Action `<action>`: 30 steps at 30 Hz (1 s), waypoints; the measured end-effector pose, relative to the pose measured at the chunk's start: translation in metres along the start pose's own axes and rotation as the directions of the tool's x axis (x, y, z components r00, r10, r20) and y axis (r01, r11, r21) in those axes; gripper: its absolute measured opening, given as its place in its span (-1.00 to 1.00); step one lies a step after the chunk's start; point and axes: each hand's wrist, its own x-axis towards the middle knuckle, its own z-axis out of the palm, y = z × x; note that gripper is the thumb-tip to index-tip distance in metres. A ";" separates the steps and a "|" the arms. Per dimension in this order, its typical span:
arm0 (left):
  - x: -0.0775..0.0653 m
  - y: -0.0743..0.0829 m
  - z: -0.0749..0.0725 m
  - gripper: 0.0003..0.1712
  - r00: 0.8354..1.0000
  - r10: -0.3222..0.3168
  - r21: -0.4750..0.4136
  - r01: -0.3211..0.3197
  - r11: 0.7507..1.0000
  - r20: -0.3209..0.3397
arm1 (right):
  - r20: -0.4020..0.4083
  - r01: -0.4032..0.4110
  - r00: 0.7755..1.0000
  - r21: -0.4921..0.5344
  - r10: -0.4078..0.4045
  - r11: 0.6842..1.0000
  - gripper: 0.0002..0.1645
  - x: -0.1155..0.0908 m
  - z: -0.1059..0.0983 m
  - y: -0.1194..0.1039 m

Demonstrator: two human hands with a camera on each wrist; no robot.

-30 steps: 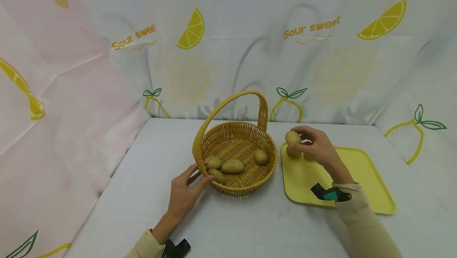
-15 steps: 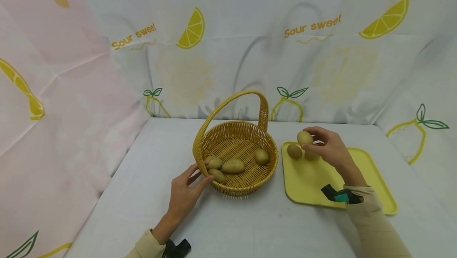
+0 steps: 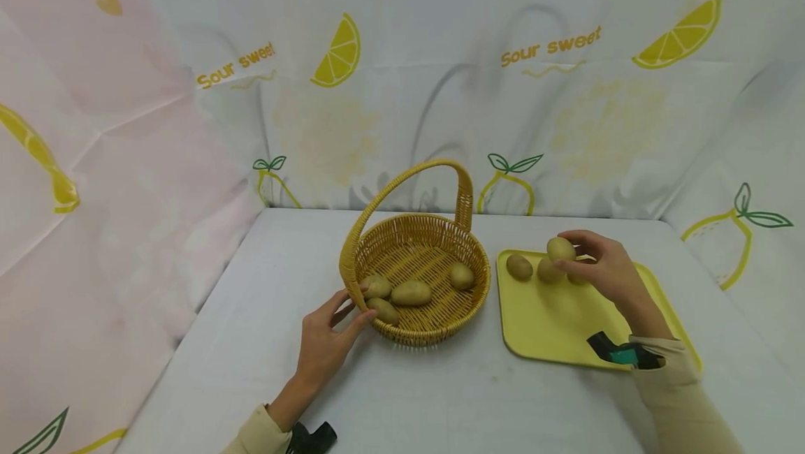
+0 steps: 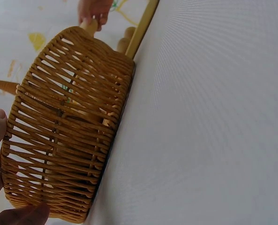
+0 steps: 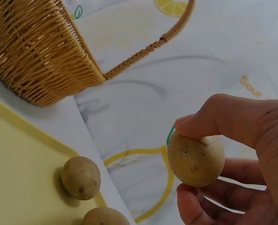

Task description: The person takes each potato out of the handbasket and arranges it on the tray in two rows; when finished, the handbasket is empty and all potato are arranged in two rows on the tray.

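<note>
A round wicker basket (image 3: 420,337) with a tall arched handle stands mid-table, with several potatoes inside, mostly on its left side. My left hand (image 3: 325,342) grips its left rim near the foot of the handle; the left wrist view shows the woven wall (image 4: 66,136) close up. Over the yellow tray (image 3: 553,335), my right hand (image 3: 606,269) pinches a potato (image 3: 561,249) between thumb and fingers. Below it on the tray lie a potato (image 3: 519,267) at the far left corner, another potato (image 3: 550,271) beside it, and a third potato (image 3: 577,279) partly hidden by my hand.
The tray lies right of the basket, a narrow gap of white tablecloth (image 3: 440,398) between them. A printed cloth backdrop (image 3: 409,112) rises behind the table's far edge. The basket handle (image 3: 402,178) arches high above the rim.
My right hand has moved rightward over the tray with the held potato, revealing more of the potatoes beneath. My left hand and the basket have stayed put.
</note>
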 end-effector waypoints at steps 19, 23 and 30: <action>0.001 -0.001 0.001 -0.50 1.000 -0.001 -0.015 0.001 1.000 -0.001 | -0.070 -0.036 0.997 -0.080 0.030 0.996 -0.42 -0.016 -0.029 0.017; 0.001 0.002 0.000 -0.50 1.000 0.000 -0.012 0.000 1.000 -0.001 | -0.084 -0.040 0.996 -0.081 0.033 0.996 -0.42 -0.017 -0.036 0.021; 0.001 0.003 0.001 -0.50 1.000 0.015 -0.015 -0.015 1.000 -0.014 | -0.091 -0.055 0.995 -0.053 0.050 0.997 -0.46 -0.020 -0.045 0.023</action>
